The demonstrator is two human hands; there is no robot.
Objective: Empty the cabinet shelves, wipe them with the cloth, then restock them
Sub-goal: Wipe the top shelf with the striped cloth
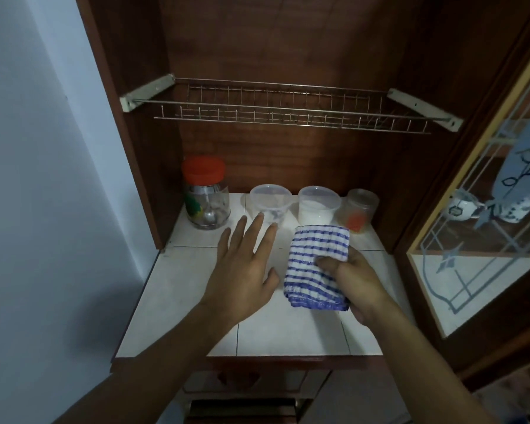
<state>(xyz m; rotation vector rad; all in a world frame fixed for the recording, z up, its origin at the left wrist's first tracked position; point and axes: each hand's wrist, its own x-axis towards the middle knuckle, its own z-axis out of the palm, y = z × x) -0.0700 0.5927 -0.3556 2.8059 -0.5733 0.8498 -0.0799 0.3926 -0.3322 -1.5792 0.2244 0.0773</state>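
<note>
At the open cabinet [129, 87], above its white tiled shelf [178, 289], both of the person's hands are out in front. The left hand [242, 267] is flat and wide open, fingers spread and straight, holding nothing. Its fingertips are just at the foot of the empty clear tub [270, 203], though I cannot tell whether they touch it. The right hand [355, 280] grips the folded blue-and-white cloth [315, 264], thumb pressed on top and fingers curled underneath, and holds it just over the tiles, right in front of the tub of white powder [318, 206]. Four containers line the back of the shelf: the red-lidded glass jar [205, 197] at the left, the two tubs in the middle, and a small jar with something orange inside [360, 209] at the right. The wire rack [288, 111] above them is bare. To my eye this is the emptying step, not yet done, with the cloth ready for the wipe. The next move looks to be the left hand closing round the clear tub and lifting it out. That needs a light, steady grip, since thin plastic flexes and its neighbours stand close on either side.
</note>
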